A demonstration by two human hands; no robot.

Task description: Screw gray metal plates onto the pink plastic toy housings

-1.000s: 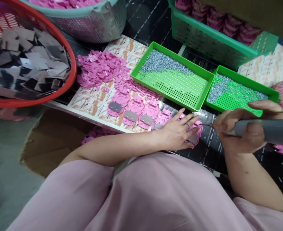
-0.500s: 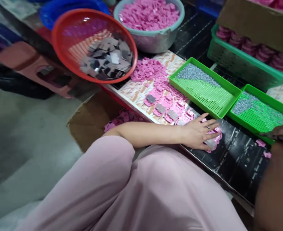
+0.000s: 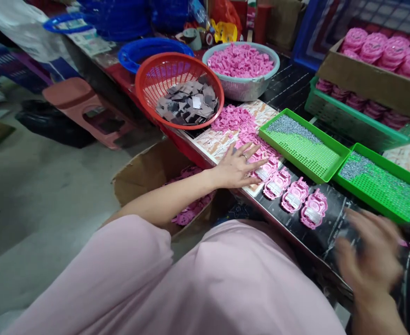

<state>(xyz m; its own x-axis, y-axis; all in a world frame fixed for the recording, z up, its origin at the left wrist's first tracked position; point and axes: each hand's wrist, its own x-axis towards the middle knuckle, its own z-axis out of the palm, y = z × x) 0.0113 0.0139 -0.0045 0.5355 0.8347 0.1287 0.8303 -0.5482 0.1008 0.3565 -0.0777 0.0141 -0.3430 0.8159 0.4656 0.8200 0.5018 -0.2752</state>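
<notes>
My left hand (image 3: pixel 238 166) lies flat, fingers spread, on the left end of a row of pink plastic housings (image 3: pixel 292 194) with grey metal plates, on the table's front edge. It presses on the leftmost housings without gripping one. My right hand (image 3: pixel 370 253) is blurred at the lower right, fingers spread, hovering over the dark tabletop (image 3: pixel 333 232) with nothing seen in it. Loose pink small parts (image 3: pixel 234 120) are heaped just beyond my left hand.
A red basket of grey plates (image 3: pixel 180 90) and a grey bowl of pink pieces (image 3: pixel 241 70) stand at the back. Two green trays of screws (image 3: pixel 304 142) (image 3: pixel 382 186) sit to the right. A cardboard box (image 3: pixel 156 181) with pink housings is below the table edge.
My left hand moved from the right end of the row to its left end. My right hand no longer holds the grey screwdriver. The view has pulled back and up.
</notes>
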